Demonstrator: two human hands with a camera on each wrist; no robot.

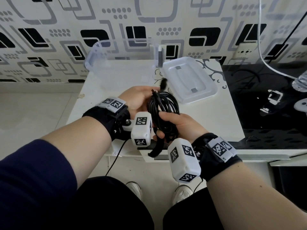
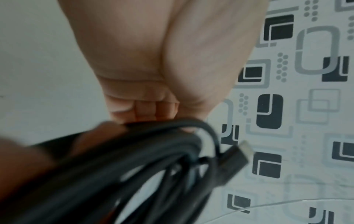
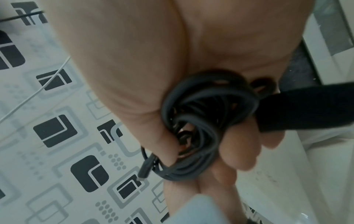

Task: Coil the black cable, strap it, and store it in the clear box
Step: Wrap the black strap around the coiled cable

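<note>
The black cable (image 1: 163, 107), already coiled, is held above the near part of the white table (image 1: 221, 117). The right hand (image 1: 181, 126) grips the coil's lower part, and a black strap (image 1: 157, 147) hangs below it, its other end blurred. The left hand (image 1: 137, 99) cups the coil's far side, but its fingertips are hidden. The clear box (image 1: 93, 55) stands far left, its lid (image 1: 187, 80) just beside it on the right. No writing is readable.
</note>
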